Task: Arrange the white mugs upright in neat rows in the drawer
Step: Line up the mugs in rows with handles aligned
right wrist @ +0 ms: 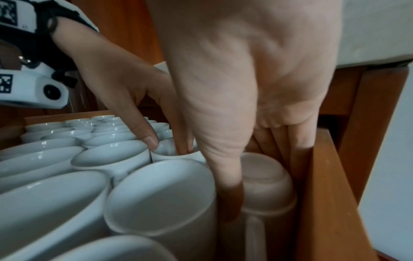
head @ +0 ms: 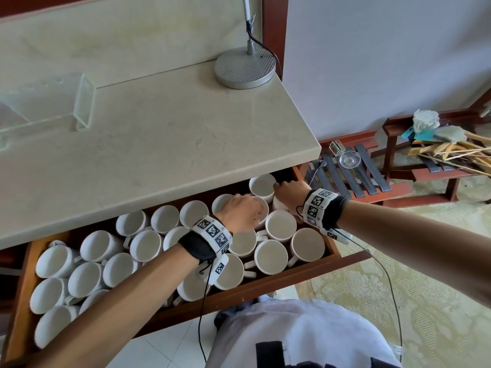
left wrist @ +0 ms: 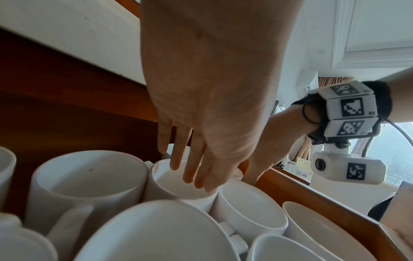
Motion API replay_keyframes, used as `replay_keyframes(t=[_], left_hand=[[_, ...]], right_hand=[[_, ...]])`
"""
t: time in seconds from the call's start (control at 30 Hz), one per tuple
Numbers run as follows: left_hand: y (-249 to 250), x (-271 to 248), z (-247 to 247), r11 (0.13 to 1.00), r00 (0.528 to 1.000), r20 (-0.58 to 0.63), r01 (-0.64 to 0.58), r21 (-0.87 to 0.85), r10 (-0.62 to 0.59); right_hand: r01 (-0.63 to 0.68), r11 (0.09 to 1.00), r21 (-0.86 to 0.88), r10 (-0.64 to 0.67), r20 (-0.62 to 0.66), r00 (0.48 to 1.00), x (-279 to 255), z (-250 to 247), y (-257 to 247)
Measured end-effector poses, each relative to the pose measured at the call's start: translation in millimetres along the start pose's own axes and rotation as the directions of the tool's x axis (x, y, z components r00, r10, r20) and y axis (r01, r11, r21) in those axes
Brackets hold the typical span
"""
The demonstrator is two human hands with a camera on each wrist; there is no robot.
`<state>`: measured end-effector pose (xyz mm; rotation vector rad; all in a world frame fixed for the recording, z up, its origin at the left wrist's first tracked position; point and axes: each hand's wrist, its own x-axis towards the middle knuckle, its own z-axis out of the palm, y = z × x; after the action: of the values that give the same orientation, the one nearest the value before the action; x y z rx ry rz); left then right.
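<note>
A pulled-out wooden drawer (head: pixel 265 286) is packed with white mugs, most of them upright and crowded unevenly. My left hand (head: pixel 243 212) reaches to the back right. It pinches the rim of an upright mug (left wrist: pixel 165 183), fingers inside and thumb (right wrist: pixel 150 140) outside. My right hand (head: pixel 287 188) is in the back right corner, against the drawer's side wall (right wrist: pixel 324 194). Its thumb and fingers grip an upside-down mug (right wrist: pixel 268 190), whose handle points toward the wrist. Another upright mug (head: pixel 263 184) stands just behind both hands.
A stone countertop (head: pixel 159 144) overhangs the drawer's back rows. It carries a lamp base (head: pixel 244 67) and a clear acrylic stand (head: pixel 53 102). Right of the drawer is a wooden slatted rack (head: pixel 372 181) holding a glass dish (head: pixel 350 160), with hangers (head: pixel 451 150) beyond.
</note>
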<state>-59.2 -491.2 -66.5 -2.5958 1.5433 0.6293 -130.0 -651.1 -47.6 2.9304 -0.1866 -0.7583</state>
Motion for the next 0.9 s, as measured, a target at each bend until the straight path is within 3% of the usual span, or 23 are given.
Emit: replay_keyframes(t=[0.2, 0.4, 0.63, 0.9], left_hand=[[1.0, -2.4, -1.2, 1.000, 1.000, -0.015, -0.017, 0.022, 0.017], [10.1, -2.9, -2.9, 0.999, 0.994, -0.103, 0.021, 0.030, -0.017], [22.3, 6.3, -6.6, 0.982, 0.978, -0.179, 0.079, -0.172, -0.110], [27.6, 7.1, -0.8, 0.946, 0.969, -0.234, 0.003, -0.325, -0.083]], right_hand=[[-0.005, 0.999, 0.049, 0.006, -0.027, 1.000, -1.6, -2.6, 1.4], [-0.008, 0.991, 0.130, 0.023, -0.111, 0.994, -13.9, -7.7, 1.1], [-0.013, 0.991, 0.135, 0.035, -0.163, 0.986, -33.5, -23.5, 4.0], [-0.006, 0.995, 0.098, 0.028, -0.229, 0.973, -63.7, -49.9, 6.4]])
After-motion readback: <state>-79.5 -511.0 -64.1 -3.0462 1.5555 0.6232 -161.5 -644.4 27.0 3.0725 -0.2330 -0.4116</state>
